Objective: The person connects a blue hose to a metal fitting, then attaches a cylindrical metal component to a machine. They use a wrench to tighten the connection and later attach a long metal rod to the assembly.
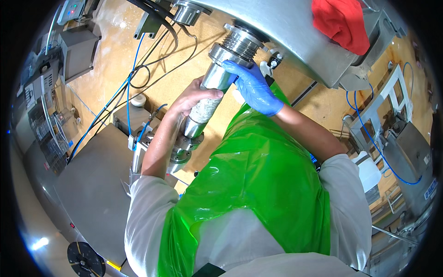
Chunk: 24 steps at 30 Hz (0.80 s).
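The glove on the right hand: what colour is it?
The glove is blue, showing in the head view.

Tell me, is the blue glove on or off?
On: the blue glove covers the right hand to the wrist; the bare forearm shows beyond its edge.

Blue and black cables [132, 74] apparently lie on the tan floor [113, 53].

The bare left hand [199, 97] grips a metal pipe [216, 77] along its whitish, mottled section. The right hand [258, 91], in a blue glove, clasps the pipe's upper part, just below a ridged metal fitting [241, 42] at a steel housing [286, 37]. A red cloth [342, 24] lies on the housing. A green apron [263, 157] covers the person's front.
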{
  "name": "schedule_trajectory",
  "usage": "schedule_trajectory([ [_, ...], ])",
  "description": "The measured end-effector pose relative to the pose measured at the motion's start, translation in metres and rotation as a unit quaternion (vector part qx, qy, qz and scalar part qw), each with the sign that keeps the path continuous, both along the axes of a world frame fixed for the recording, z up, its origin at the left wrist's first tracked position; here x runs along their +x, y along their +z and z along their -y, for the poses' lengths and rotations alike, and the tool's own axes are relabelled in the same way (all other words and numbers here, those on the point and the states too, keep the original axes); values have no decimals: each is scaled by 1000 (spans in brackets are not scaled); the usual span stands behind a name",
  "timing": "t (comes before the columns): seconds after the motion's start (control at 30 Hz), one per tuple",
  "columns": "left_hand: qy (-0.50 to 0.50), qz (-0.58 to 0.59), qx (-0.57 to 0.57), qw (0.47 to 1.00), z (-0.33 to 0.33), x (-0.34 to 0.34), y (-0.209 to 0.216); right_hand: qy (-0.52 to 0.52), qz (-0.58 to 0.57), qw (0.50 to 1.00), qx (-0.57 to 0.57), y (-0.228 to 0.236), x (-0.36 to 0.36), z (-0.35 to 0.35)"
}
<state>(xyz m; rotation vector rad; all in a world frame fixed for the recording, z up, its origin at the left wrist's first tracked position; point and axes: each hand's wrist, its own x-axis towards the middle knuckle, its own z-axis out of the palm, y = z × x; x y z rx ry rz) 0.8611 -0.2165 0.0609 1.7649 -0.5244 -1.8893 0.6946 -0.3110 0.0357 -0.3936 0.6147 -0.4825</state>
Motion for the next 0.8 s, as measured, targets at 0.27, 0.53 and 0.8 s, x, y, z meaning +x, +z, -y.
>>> schedule_trajectory([
  [0.27,5,76,-16,997,5,-6,-5,-22,8,1000,5,-16,7,0],
  [0.53,19,45,-6,999,8,-7,5,-63,10,998,2,-8,11,2],
  [0.8,36,32,-16,999,9,-8,7,-49,-2,999,3,-8,9,3],
])
